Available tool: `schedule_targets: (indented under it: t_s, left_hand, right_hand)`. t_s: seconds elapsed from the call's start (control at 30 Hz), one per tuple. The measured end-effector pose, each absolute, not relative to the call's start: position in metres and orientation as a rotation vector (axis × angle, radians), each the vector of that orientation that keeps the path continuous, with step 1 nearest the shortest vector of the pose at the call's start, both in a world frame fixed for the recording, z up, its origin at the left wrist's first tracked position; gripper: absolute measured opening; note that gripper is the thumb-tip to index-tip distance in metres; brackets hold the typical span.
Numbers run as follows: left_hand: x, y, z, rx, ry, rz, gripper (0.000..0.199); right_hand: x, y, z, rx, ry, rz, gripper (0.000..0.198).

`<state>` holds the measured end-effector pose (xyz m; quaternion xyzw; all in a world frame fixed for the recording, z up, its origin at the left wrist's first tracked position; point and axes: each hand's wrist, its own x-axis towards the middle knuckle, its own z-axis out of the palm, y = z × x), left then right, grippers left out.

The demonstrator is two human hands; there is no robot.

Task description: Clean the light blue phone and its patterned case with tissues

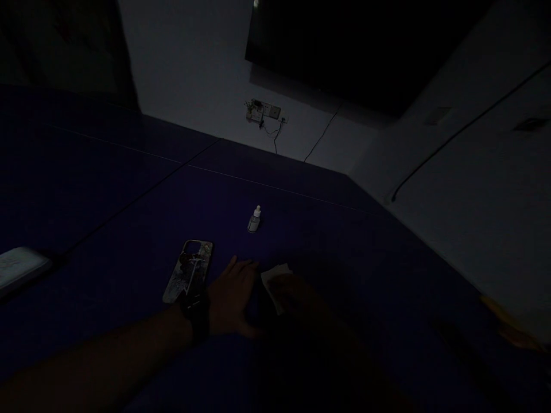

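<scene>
The picture is very dark. My left hand (230,298), with a black watch (197,312) at its wrist, curves its fingers and thumb about the edge of a dark thing whose shape is lost in shadow. To its right, my right hand (295,292) is closed on a white cloth or tissue (272,276), pressed low by that dark thing; much of this hand is in shadow. A phone case (189,272) with a picture print lies flat left of my left hand. Beyond my hands, a small dropper bottle (253,221) with a white top stands upright.
All of this is on a dark blue surface (129,241) crossed by thin seams. A pale box-like thing (21,267) sits at the far left. Behind are a wall (185,69) with sockets and cables (267,112), and a large dark screen (344,51). Something yellowish (512,324) lies at right.
</scene>
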<state>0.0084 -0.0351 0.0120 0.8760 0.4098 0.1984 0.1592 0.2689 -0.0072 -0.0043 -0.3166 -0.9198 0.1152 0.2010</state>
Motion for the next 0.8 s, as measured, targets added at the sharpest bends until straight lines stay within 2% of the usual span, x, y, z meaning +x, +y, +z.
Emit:
schedule_targets:
  t_s: [0.2, 0.47, 0.63, 0.8]
  left_hand:
    - [0.005, -0.032, 0.017, 2.427, 0.877, 0.654, 0.106]
    - [0.004, -0.033, 0.017, 2.549, 0.955, 0.549, 0.096]
    - [0.005, -0.037, 0.014, 2.607, 0.738, 0.509, 0.109]
    - [0.005, -0.037, 0.015, 2.626, 0.743, 0.516, 0.109]
  right_hand:
    - [0.274, -0.016, 0.0, -0.792, -2.71, 0.376, 0.024]
    - [0.289, -0.039, -0.007, -0.885, -2.746, 0.364, 0.021]
    - [0.293, -0.051, -0.005, -0.877, -2.754, 0.357, 0.031]
    - [0.29, -0.055, 0.002, -0.861, -2.75, 0.326, 0.032]
